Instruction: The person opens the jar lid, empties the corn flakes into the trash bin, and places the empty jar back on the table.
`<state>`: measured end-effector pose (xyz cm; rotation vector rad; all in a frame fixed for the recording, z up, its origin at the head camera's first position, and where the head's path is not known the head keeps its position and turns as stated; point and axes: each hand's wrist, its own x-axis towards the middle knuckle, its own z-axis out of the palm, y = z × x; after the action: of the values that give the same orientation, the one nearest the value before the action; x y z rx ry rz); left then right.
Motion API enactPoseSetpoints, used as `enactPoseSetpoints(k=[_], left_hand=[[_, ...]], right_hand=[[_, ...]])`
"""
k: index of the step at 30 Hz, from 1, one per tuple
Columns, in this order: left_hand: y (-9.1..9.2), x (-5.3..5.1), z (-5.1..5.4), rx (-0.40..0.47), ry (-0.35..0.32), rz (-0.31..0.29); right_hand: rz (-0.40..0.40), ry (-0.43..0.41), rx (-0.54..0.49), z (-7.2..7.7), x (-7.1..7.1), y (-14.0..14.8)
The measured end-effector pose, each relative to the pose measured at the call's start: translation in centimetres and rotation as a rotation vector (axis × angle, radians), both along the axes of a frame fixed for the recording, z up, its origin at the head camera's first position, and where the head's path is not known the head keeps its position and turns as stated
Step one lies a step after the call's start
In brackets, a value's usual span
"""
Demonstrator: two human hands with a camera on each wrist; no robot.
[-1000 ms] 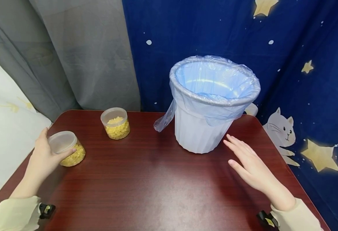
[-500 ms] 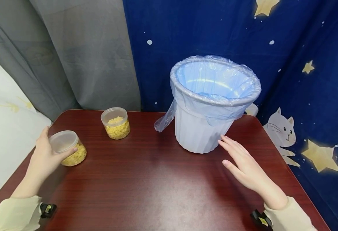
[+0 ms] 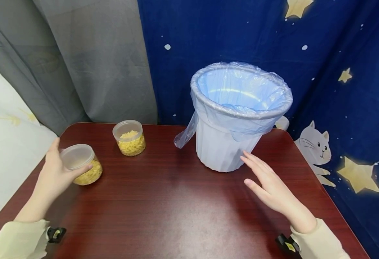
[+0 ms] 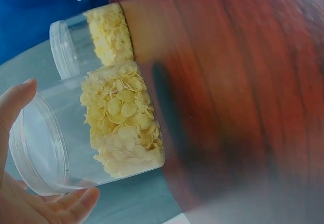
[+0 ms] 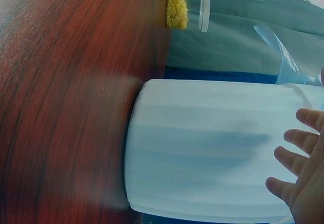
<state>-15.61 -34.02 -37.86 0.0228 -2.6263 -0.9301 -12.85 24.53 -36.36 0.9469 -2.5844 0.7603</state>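
A round clear jar of yellow flakes (image 3: pixel 92 174) is on the table's left side, its top cloudy in the head view. My left hand (image 3: pixel 54 176) grips it, thumb on the near side and fingers round the far side; the left wrist view shows the hand about the rim end, and a dark shadow beside the base. My right hand (image 3: pixel 271 189) hovers in front of a white ribbed bin (image 3: pixel 223 151), fingers extended and holding nothing. In the right wrist view the fingertips are over the bin's wall (image 5: pixel 202 153); whether they touch it I cannot tell.
A second clear jar of yellow flakes (image 3: pixel 131 144) stands at the back left of the dark red table (image 3: pixel 163 212). A bluish plastic bag (image 3: pixel 241 104) lines the bin and folds over its rim, one end hanging left. Grey and blue curtains (image 3: pixel 183 28) hang behind.
My left hand and its jar have shifted slightly right and toward the back. My right hand has drifted left, across the front of the bin. The second jar and bin stay put.
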Motion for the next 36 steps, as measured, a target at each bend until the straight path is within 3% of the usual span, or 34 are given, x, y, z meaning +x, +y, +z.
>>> enactPoseSetpoints(k=[27, 36], left_hand=[[4.2, 0.2, 1.8, 0.016, 0.009, -0.07], [5.6, 0.6, 2.3, 0.024, 0.003, -0.095]], right_hand=[[-0.012, -0.097, -0.046, 0.3, -0.1, -2.8], [0.026, -0.129, -0.075, 0.6, -0.5, -3.9]])
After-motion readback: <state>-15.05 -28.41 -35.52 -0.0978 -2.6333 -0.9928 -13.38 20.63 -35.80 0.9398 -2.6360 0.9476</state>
